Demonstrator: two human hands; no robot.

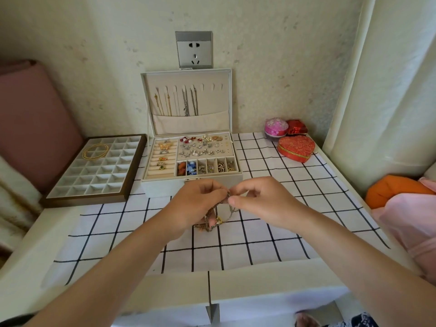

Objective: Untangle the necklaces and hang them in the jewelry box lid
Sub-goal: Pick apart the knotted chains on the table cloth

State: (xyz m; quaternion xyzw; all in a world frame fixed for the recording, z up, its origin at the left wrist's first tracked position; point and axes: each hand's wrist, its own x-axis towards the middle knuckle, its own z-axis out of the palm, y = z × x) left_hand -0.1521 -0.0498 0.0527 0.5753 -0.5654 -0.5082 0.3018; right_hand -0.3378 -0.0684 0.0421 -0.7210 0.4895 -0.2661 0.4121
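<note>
both hands, left (200,204) and right (257,199), pinching a tangled necklace clump (215,217) above the bench (306,197), jewelry box (191,161) open behind.

On the desk (35,251), the jewelry box (165,186) stands far centre, a divided tray (87,201) left of it, small boxes (296,148) far right, tangled necklaces (212,221) on its near side.

The left hand (197,205) covers much of the tangled necklaces (212,221). The hung necklaces (187,103) vanish at their lower ends into the lid pocket (191,123). The pieces in the jewelry box (160,187) compartments are too small to identify.
</note>
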